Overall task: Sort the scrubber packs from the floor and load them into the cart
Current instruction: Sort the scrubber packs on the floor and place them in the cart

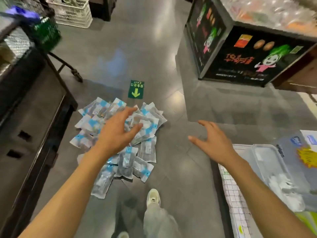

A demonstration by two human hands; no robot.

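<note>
Several clear scrubber packs [147, 148] with blue-and-white labels lie in a loose pile on the grey floor, centre left. My left hand [118, 133] reaches out above the pile with its fingers spread, holding nothing. My right hand [212, 140] hovers over bare floor to the right of the pile, fingers spread, empty. A cart [42, 31] with a green basket and a dark frame stands at the upper left, its wheel [77, 75] on the floor behind the pile.
A dark shelf unit [34, 117] runs along the left. A black display stand [240, 54] with cartoon graphics stands at the upper right. Plastic containers [274, 169] on a white wire rack fill the lower right. A green exit sticker [136, 89] marks the floor. My shoe [153, 197] stands below the pile.
</note>
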